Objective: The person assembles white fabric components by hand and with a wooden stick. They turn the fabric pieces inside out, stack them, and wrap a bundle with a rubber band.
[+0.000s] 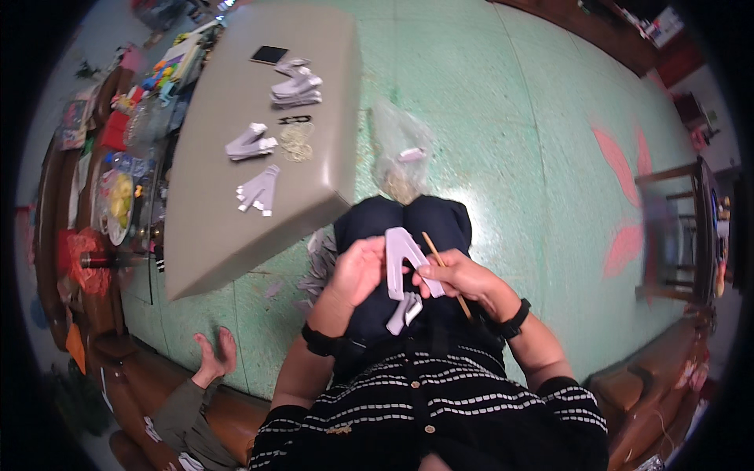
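Note:
Above my dark-trousered lap, my left hand (357, 275) grips the left side of a folded, lavender V-shaped strip (394, 263). My right hand (459, 276) has its thumb on the strip's right arm and also holds a thin wooden stick (430, 242). A smaller lavender piece with white parts (400, 318) lies on my lap below. On the padded beige bench (196, 228) at upper left are stacks of lavender strips (294, 94), fanned pieces (259, 188), a bunch of pale rubber bands (296, 144), small black items (294, 119) and a dark phone (269, 55).
A plastic bag (400, 137) stands on the green floor (471, 86) beyond my knees, with scattered lavender pieces (314, 267) beside the bench. Another person's bare feet (212, 357) are at lower left. Cluttered shelving and a fruit plate (118, 204) line the left; a dark chair (671, 235) stands right.

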The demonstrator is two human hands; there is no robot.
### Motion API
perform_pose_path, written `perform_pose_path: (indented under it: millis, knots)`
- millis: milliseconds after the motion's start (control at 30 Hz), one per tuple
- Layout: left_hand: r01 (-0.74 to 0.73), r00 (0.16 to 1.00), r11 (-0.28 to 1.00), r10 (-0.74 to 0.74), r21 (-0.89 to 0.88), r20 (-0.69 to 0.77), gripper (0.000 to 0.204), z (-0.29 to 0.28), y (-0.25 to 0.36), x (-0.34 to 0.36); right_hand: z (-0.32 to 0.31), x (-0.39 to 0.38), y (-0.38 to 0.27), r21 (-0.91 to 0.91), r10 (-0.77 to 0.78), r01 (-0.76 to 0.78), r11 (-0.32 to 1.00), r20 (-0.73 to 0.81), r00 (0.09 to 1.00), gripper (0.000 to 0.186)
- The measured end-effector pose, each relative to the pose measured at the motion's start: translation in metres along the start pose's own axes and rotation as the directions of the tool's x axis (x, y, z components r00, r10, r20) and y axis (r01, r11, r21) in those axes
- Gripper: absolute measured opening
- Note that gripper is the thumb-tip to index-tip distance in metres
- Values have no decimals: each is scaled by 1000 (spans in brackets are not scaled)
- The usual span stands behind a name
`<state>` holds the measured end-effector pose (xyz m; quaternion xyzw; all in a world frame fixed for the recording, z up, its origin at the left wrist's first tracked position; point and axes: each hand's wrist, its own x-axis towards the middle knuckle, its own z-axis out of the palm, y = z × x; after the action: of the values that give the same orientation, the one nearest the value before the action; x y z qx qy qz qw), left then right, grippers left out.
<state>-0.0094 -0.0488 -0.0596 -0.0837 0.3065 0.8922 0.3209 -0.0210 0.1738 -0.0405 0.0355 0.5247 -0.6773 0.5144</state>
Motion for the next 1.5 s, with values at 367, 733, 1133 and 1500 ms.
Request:
perform_pose_path:
  millis: [367,733,1133,1500]
  knots:
    - [-346,930,932,327,-104,-167,29,-20,39,-21,28,28,-23,122,6,-10,992,34,999,29]
    - [405,568,148,733,902,-375,27,-220,186,-11,-19,17,-10,105,52,-23,994,-280,959,25]
    - [611,652,-221,685,760,-325,42,-259,211,29,-21,18,-7,32,43,-33,999,-388,921,23]
    - [531,693,-144,641,835,-330,39,-233,204,14,-16,-8,-26,-314,-665,667,676,-649,369,27]
